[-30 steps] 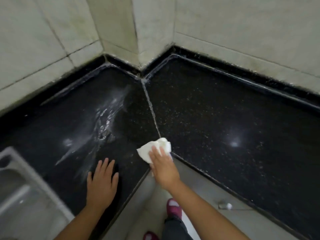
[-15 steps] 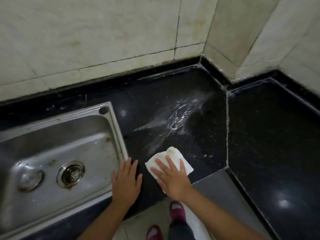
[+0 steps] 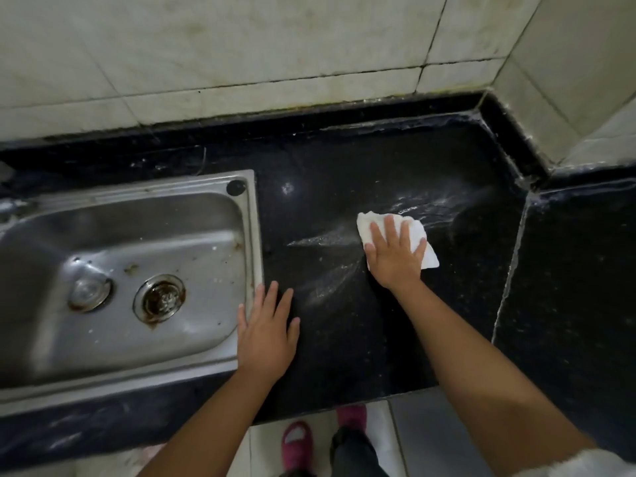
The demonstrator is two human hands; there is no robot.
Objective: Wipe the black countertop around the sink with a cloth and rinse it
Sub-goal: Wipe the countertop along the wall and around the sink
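A white cloth (image 3: 426,250) lies flat on the black countertop (image 3: 344,160), to the right of the steel sink (image 3: 144,235). My right hand (image 3: 394,258) presses down on the cloth with straight, spread fingers. Wet, soapy streaks (image 3: 330,287) run across the stone to the left of the cloth and behind it. My left hand (image 3: 266,333) rests flat on the counter at the sink's right rim, fingers straight, holding nothing.
The sink basin holds a rusty drain (image 3: 160,299) and a second round fitting (image 3: 87,292). Pale tiled walls (image 3: 241,46) close the back and the right corner. A second black slab (image 3: 578,270) joins on the right. Pink slippers (image 3: 297,440) stand on the floor below.
My view swung left, bringing the sink into sight. My right hand slid the cloth away from the front edge, farther back onto the wet streaks. My left hand stays flat beside the sink.
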